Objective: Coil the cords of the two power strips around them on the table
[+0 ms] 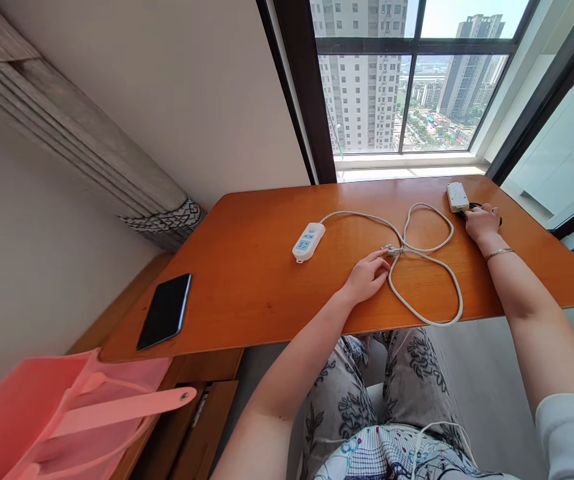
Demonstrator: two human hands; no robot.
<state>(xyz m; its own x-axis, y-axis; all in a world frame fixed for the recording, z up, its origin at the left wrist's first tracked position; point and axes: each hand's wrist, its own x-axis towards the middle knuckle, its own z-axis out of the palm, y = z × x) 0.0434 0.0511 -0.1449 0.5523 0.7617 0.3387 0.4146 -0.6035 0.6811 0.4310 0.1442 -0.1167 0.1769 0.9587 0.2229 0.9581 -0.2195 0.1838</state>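
A white power strip (309,241) lies on the wooden table, and its long white cord (459,288) spreads in loops to the right. Where the loops cross sits the cord's plug (393,251). My left hand (367,275) rests low on the table with bent fingers, its fingertips closed at the plug. Farther right, my right hand (483,221) is closed around a bundled black cable (475,206), which shows partly beyond the fingers. Just past that hand is a small white box (457,197), close to the black cable; whether they are joined is hidden.
A dark tablet or phone (165,311) lies at the table's left end. The wooden table (247,267) has its front edge over my lap. A pink bag (57,413) with straps stands at lower left. Beyond the table is a window (407,87); a curtain (91,127) hangs left.
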